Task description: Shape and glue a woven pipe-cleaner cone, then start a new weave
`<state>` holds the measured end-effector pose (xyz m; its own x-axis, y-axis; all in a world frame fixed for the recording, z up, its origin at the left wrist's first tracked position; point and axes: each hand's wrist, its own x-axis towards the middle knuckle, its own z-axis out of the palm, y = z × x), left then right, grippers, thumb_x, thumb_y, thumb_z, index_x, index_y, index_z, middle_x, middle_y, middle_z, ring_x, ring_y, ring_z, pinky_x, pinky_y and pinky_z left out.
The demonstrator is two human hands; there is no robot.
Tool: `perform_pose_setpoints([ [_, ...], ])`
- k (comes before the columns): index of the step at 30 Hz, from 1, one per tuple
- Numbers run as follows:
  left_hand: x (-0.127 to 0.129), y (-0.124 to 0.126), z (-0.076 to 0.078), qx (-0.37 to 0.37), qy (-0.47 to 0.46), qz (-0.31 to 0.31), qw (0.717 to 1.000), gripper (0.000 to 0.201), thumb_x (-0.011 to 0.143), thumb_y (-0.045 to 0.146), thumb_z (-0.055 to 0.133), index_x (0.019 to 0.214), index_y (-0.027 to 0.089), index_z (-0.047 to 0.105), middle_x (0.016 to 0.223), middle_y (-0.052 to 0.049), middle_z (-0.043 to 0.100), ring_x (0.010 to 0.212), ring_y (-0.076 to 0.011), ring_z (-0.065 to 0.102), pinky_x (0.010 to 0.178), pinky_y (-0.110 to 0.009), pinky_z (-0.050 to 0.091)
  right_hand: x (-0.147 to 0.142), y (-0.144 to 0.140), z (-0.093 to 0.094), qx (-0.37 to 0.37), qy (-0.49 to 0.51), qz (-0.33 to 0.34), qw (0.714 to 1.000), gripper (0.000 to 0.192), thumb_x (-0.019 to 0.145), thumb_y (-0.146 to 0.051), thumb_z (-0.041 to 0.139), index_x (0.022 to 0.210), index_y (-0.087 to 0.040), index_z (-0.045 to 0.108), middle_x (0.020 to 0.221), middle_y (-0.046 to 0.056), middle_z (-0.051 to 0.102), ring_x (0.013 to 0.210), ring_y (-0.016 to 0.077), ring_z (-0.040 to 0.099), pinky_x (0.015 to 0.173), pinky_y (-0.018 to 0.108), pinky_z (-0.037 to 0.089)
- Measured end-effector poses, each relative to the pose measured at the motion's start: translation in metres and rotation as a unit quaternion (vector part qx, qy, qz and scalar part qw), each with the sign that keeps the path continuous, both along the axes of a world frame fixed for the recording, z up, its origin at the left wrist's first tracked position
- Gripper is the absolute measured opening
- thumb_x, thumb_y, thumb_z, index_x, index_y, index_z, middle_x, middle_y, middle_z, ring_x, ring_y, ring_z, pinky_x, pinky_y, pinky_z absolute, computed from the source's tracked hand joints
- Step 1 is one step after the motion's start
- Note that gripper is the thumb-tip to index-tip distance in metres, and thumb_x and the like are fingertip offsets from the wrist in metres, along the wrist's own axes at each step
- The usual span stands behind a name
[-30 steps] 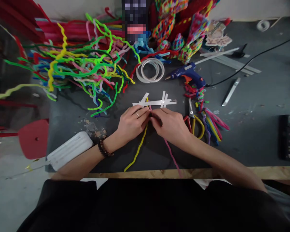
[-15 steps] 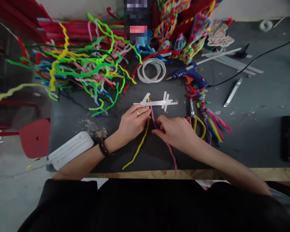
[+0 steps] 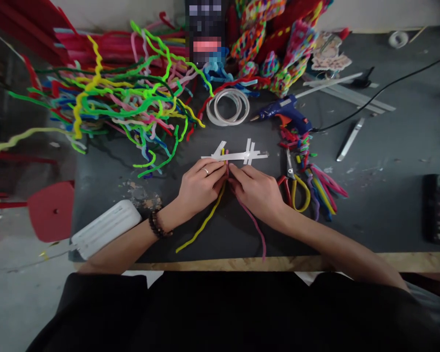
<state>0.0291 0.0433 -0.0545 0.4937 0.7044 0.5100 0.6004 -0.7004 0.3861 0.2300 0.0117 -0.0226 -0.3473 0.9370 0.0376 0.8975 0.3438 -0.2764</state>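
Observation:
A yellow pipe cleaner (image 3: 204, 226) and a pink pipe cleaner (image 3: 255, 226) lie side by side under strips of white tape (image 3: 238, 156) on the table, their lower ends spreading apart towards me. My left hand (image 3: 201, 187), with a ring and a beaded bracelet, pinches the yellow one just below the tape. Close against it, my right hand (image 3: 258, 191) has its thumb and fingers closed on the pink one. The fingertips of both hands nearly meet and partly hide the upper parts of the pipe cleaners.
Red-and-yellow scissors (image 3: 299, 193) lie right of my right hand, by a bundle of pipe cleaners (image 3: 324, 190). Beyond are a blue glue gun (image 3: 287, 113) with its cable and white tape rolls (image 3: 228, 107). A tangled pipe-cleaner heap (image 3: 132, 98) fills the back left; a white box (image 3: 106, 229) lies front left.
My right hand has moved up and left along the pink pipe cleaner until it is beside my left hand. The loose end of the yellow one has shifted slightly left.

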Motion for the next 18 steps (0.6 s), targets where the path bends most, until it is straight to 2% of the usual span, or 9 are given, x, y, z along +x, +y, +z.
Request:
perform_pose_setpoints([
  [5, -0.002, -0.002, 0.002, -0.015, 0.028, -0.002, 1.0, 0.026, 0.1, 0.017, 0.063, 0.124, 0.018, 0.074, 0.125, -0.007, 0.078, 0.12, -0.0237, 0.069, 0.108, -0.042, 0.061, 0.0, -0.011, 0.015, 0.02, -0.051, 0.018, 0.998, 0.037, 0.11, -0.036, 0.046, 0.131, -0.023, 0.073, 0.091, 0.002, 0.077, 0.075, 0.0164, 0.07, 0.056, 0.034, 0.03],
  [9, -0.001, -0.002, 0.002, -0.018, 0.035, 0.001, 0.999, 0.027, 0.102, 0.019, 0.062, 0.126, 0.018, 0.074, 0.126, -0.008, 0.078, 0.122, -0.024, 0.069, 0.109, -0.042, 0.06, -0.005, -0.022, 0.023, 0.002, -0.106, 0.048, 0.993, 0.041, 0.107, -0.026, 0.05, 0.142, -0.012, 0.066, 0.093, 0.005, 0.076, 0.076, 0.0169, 0.071, 0.054, 0.035, 0.03],
  [12, -0.001, -0.002, 0.002, -0.018, 0.038, 0.005, 0.999, 0.029, 0.102, 0.019, 0.062, 0.129, 0.018, 0.073, 0.127, -0.007, 0.078, 0.122, -0.0239, 0.069, 0.109, -0.043, 0.06, -0.007, -0.023, 0.018, 0.004, -0.113, 0.057, 0.992, 0.043, 0.106, -0.017, 0.046, 0.145, -0.01, 0.062, 0.098, 0.006, 0.075, 0.079, 0.016, 0.071, 0.056, 0.035, 0.034],
  [18, 0.001, -0.003, 0.003, -0.008, 0.039, 0.008, 0.999, 0.025, 0.102, 0.02, 0.063, 0.124, 0.016, 0.075, 0.124, -0.007, 0.079, 0.119, -0.0243, 0.071, 0.106, -0.042, 0.062, -0.005, -0.018, 0.005, 0.014, -0.112, 0.048, 0.993, 0.044, 0.107, -0.017, 0.045, 0.148, -0.01, 0.06, 0.097, 0.007, 0.074, 0.079, 0.0165, 0.07, 0.056, 0.034, 0.034],
])
